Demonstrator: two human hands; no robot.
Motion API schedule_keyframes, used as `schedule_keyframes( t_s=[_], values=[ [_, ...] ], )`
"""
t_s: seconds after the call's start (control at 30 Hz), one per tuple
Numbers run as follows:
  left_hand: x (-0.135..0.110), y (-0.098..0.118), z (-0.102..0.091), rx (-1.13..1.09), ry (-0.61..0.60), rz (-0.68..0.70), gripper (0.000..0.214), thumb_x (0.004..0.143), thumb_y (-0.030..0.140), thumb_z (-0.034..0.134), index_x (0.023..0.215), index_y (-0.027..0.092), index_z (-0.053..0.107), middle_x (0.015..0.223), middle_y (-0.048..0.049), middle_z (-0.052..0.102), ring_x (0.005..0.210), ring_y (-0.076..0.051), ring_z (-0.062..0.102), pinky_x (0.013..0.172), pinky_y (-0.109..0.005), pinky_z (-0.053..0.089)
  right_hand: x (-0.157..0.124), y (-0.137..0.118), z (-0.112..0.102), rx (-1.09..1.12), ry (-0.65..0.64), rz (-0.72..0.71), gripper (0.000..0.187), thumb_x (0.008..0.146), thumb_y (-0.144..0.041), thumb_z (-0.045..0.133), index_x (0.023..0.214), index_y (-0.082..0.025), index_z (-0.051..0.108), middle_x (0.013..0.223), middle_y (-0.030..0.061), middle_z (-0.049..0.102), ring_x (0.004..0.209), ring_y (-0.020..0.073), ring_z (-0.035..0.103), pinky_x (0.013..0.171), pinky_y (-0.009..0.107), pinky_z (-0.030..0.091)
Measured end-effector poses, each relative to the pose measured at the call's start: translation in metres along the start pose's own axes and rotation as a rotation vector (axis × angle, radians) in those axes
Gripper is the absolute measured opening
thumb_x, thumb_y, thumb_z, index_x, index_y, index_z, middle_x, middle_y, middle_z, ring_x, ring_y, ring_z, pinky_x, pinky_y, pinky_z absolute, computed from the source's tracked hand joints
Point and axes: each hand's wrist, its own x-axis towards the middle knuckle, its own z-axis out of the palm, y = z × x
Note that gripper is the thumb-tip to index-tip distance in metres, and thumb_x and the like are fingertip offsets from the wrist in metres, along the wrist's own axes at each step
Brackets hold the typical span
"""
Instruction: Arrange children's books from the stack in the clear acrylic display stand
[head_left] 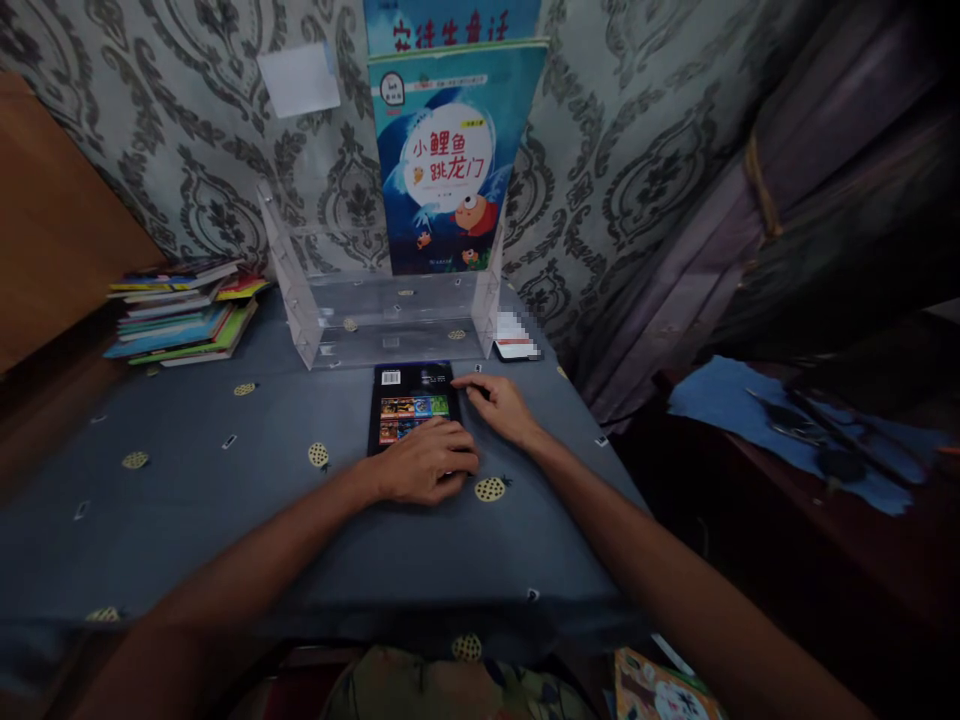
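Observation:
A dark book (410, 378) lies flat on the cloth-covered table, its barcode and rows of small coloured pictures facing up. My left hand (431, 462) covers its lower part, fingers bent together over the lower right edge. Beside the upper right edge is my right hand (499, 405), with its index finger stretched to the book's side and the thumb a little apart. Just behind the book stands a clear plastic rack (390, 345). A blue picture book (450, 180) with a red fish stands upright in it, in front of another blue book (450, 25).
A pile of thin books (184, 315) sits at the table's back left. A pale item with a dark edge (517, 335) lies right of the rack. Further right, a blue cloth (795, 430) bears dark tools. Another book (664, 685) shows below the table's front edge.

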Motion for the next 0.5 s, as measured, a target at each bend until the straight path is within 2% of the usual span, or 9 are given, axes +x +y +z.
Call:
schedule_keyframes(
  t_s=[0.23,0.5],
  values=[
    [0.0005,0.0005,0.0015,0.041,-0.030,0.010,0.018,0.095,0.037,0.054,0.096,0.021,0.063,0.106,-0.0066,0.067,0.101,-0.022,0.057,0.091,-0.038,0.041,-0.0002,-0.0019,-0.0005,-0.002,-0.007,0.006,0.033,0.088,-0.013,0.050,0.104,-0.020,0.077,0.103,0.0049,0.079,0.093,0.0210,0.073,0.085,0.035,0.056],
    [0.0001,-0.0001,0.0040,0.070,-0.010,0.032,0.015,0.099,0.027,0.049,0.096,0.019,0.061,0.104,-0.0057,0.067,0.100,-0.021,0.057,0.090,-0.037,0.039,-0.0004,-0.0015,0.0004,-0.011,-0.007,0.015,0.033,0.088,-0.012,0.049,0.105,-0.018,0.076,0.104,0.0058,0.079,0.093,0.0206,0.072,0.085,0.034,0.056]
  ],
)
